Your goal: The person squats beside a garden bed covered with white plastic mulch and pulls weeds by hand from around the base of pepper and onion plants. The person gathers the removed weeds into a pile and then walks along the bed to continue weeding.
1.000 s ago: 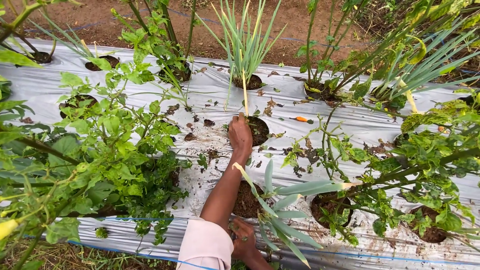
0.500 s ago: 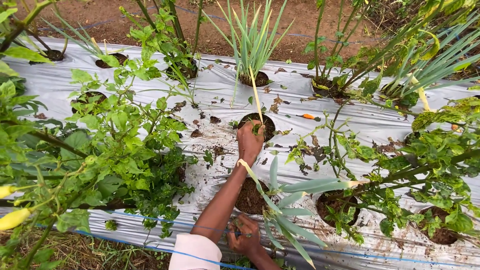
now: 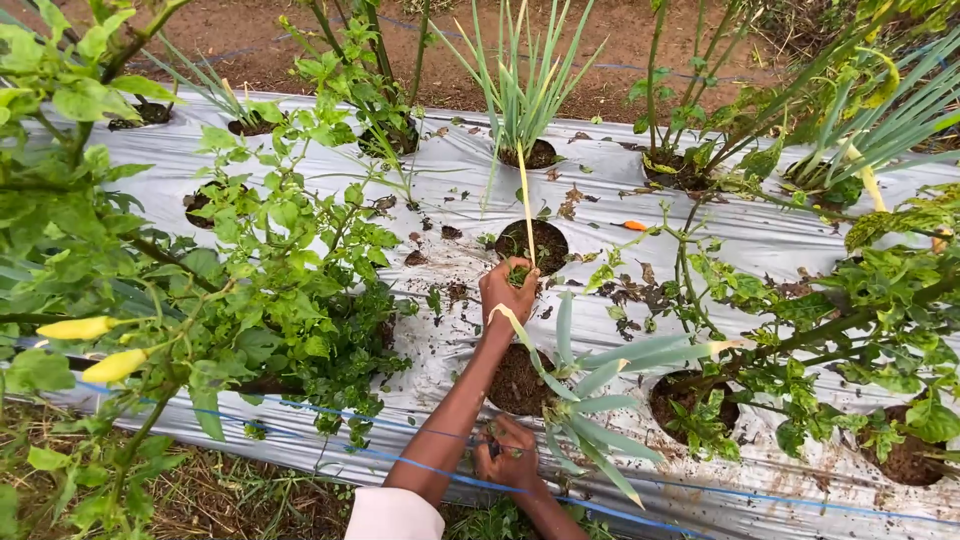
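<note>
Silver plastic sheet (image 3: 300,165): left hand (image 3: 507,292) grip closed on weed tuft (image 3: 518,272) at planting hole (image 3: 533,243); right hand (image 3: 510,455) grip state unclear. Weeding step; next needs steady upward pull.

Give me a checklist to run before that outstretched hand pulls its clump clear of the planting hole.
1. Grip: left hand is closed around a small green clump with a long pale stalk rising from it: ok.
2. Roots out of the soil: hidden by the fingers: cannot tell.
3. Planting hole in view just beyond the hand: ok.
4. Clearance: the leek-like plant crosses the forearm, one leaf touching the wrist: not ok.
5. Right hand is low by the blue line at the mulch sheet edge; what it holds: cannot tell.
</note>
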